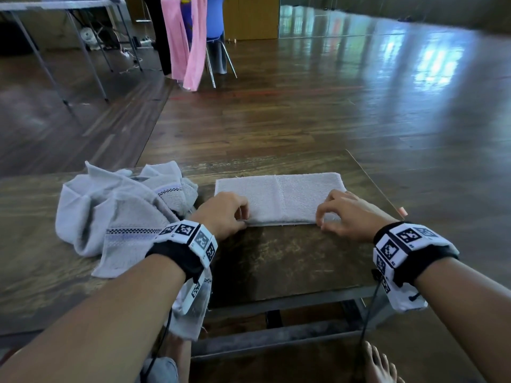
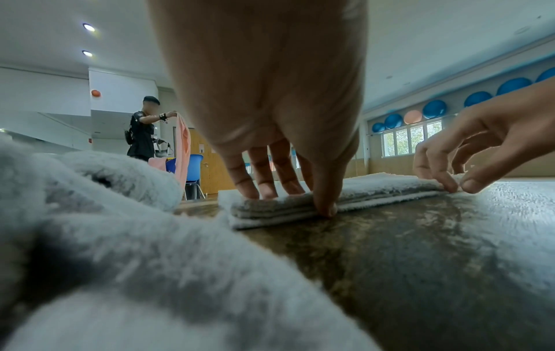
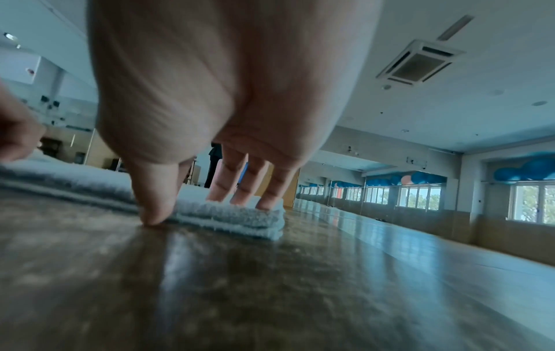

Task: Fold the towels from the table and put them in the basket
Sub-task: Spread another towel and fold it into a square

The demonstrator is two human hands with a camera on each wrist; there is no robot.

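A grey towel (image 1: 279,197), folded into a flat rectangle of several layers, lies on the dark wooden table (image 1: 290,258). My left hand (image 1: 244,215) pinches its near left corner, thumb at the edge and fingers on top, as the left wrist view shows (image 2: 295,201). My right hand (image 1: 322,219) pinches the near right corner in the same way (image 3: 196,209). The towel's layered edge (image 3: 240,218) rests on the tabletop. A heap of unfolded grey towels (image 1: 119,214) lies to the left, partly under my left forearm. No basket is in view.
The table's right edge (image 1: 378,186) runs close to the folded towel. Beyond it is shiny wooden floor. At the back a person (image 2: 141,133) holds a pink towel (image 1: 179,37) near a blue chair (image 1: 215,23). My bare foot (image 1: 378,363) is under the table's near edge.
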